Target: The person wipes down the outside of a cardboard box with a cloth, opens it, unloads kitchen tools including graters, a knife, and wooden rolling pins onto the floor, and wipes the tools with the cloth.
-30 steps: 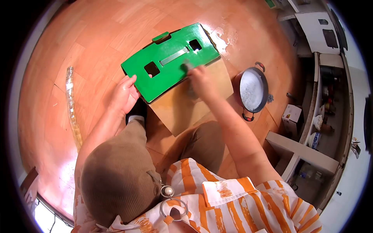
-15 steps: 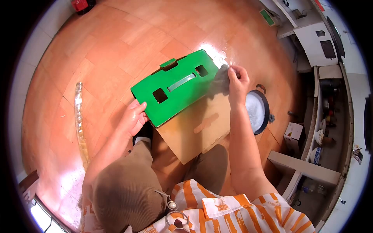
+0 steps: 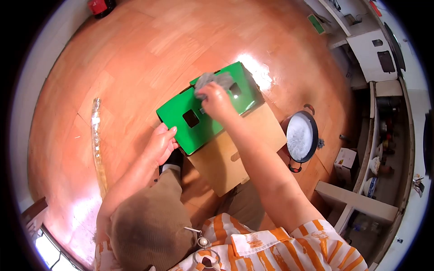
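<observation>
A green cardboard box with square cut-outs and a plain brown side is held tilted in front of my knees. My left hand grips its lower left corner, thumb over the green face and fingers behind. In my right hand is a bunched grey cloth, pressed against the green face near its upper edge. The cloth and hand cover most of the handle strip and part of the right cut-out.
A dark two-handled pan of foamy water stands on the tiled floor at right, a small scrubber beside it. Open shelves line the right side. A long shiny strip lies on the left; a red container stands top left.
My right hand has carried the cloth leftward from beyond the box's right edge onto the green face. My left hand keeps its hold on the corner; the view has shifted slightly.
</observation>
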`<action>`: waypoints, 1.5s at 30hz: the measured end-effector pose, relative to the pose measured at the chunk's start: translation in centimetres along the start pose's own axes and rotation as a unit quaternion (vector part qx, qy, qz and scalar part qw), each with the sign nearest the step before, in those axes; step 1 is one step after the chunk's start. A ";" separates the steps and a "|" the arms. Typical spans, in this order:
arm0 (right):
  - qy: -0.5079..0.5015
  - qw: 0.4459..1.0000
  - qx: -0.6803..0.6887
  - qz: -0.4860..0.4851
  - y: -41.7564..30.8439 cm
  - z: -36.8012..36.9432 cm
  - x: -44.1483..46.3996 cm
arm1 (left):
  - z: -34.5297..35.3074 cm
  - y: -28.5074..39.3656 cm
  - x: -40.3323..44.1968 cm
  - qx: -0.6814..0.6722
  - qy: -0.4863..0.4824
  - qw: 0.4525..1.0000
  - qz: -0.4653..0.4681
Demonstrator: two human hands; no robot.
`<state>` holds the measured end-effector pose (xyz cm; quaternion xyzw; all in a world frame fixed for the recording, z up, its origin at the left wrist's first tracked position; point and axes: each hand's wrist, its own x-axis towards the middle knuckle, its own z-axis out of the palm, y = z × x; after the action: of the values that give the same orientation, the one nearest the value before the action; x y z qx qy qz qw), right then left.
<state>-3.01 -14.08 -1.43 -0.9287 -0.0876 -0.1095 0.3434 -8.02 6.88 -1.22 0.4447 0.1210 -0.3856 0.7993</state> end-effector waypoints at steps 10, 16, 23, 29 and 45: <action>0.220 0.967 -0.034 0.125 3.8 -6.9 6.6 | -0.6 -0.4 0.1 -0.010 -0.018 1.000 0.004; 0.116 0.980 -0.109 0.124 8.1 -2.8 5.2 | -0.4 -0.3 0.3 -0.013 -0.006 1.000 0.004; -0.072 0.933 0.277 0.218 0.9 -2.5 3.9 | -1.0 -0.1 0.4 -0.031 -0.043 0.999 0.011; 0.068 0.766 0.593 0.239 2.4 -13.8 -0.3 | -2.6 3.2 0.6 -0.177 -0.081 0.981 0.000; 0.229 0.721 0.540 0.370 3.2 -15.2 -12.6 | -2.8 5.5 3.0 0.476 0.150 0.749 0.436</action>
<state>-16.52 -27.51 4.51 -0.4913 0.2996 -0.1169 0.8094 -1.59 9.25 -1.05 0.8242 -0.1671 0.0691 0.5366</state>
